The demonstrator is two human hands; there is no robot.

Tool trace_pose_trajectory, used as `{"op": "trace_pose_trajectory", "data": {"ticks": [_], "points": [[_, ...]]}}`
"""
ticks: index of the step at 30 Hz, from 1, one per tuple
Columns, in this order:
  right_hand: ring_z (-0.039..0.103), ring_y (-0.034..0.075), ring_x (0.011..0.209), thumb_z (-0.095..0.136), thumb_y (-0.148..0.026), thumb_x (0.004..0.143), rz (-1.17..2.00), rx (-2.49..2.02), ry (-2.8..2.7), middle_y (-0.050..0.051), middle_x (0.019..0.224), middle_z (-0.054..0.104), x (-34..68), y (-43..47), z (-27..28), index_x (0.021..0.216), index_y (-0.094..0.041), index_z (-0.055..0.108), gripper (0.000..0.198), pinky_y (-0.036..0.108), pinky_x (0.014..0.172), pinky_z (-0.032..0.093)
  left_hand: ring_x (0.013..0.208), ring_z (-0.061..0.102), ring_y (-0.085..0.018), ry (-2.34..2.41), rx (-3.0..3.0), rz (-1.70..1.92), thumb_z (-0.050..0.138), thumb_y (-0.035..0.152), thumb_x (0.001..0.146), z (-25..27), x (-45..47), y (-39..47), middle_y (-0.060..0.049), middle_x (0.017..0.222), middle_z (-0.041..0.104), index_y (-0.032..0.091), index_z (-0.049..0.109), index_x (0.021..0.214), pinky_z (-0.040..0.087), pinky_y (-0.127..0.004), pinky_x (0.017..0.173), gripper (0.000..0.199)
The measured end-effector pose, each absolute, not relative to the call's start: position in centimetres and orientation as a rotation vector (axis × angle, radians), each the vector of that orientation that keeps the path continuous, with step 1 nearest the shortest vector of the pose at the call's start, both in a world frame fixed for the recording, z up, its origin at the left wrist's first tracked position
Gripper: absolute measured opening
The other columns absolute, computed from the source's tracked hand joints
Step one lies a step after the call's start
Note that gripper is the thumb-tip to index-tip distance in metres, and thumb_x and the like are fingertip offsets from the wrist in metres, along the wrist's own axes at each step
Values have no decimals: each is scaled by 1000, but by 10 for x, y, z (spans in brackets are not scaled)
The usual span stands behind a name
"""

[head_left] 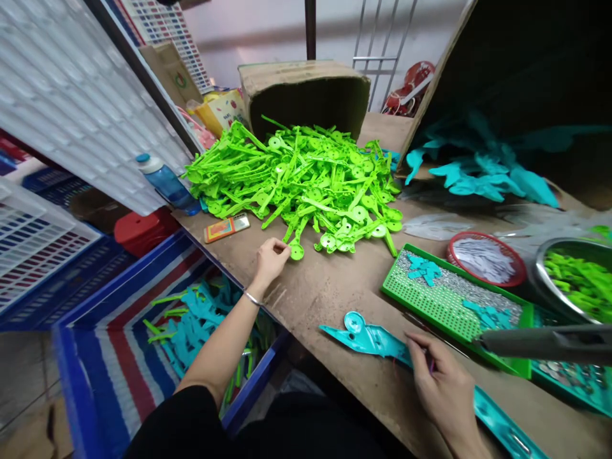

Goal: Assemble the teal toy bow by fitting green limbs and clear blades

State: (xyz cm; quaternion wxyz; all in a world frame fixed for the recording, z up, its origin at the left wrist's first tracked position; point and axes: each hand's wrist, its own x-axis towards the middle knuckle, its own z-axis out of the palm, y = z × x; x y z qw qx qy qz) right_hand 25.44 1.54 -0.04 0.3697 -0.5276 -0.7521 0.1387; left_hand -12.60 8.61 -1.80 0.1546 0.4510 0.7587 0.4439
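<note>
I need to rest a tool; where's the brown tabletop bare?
The tabletop between the lime-green plastic pile, perforated green plastic tray and long turquoise plastic piece under the right hand; also between that piece and the near edge. Crowded: beneath the pile and right of the tray.

The brown table (310, 299) was covered in part by heaped green plastic pieces (306, 185); a cardboard box (287, 73), a long blue piece (385, 342) and a green tray (423, 305) were also supported.
</note>
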Motion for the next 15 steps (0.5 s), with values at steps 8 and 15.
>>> {"op": "trace_pose_trajectory", "data": {"ticks": [8, 15], "points": [[72, 14, 70, 52, -34, 99, 285, -1287, -2067, 2, 83, 75, 253, 15, -5, 95, -19, 69, 23, 24, 64, 52, 62, 62, -18, 2148, 1446, 899, 71, 35, 74, 0, -164, 52, -3, 66, 68, 17, 67, 70, 48, -29, 61, 19], [71, 14, 70, 52, -30, 99, 269, -1252, -2104, 1, 82, 73, 250, 15, -2, 95, -19, 68, 20, 25, 65, 52, 132, 49, -30, 2407, 1574, 911, 49, 12, 87, 16, -187, 137, -18, 134, 60, 13, 59, 124, 34, -44, 113, 39]]}}
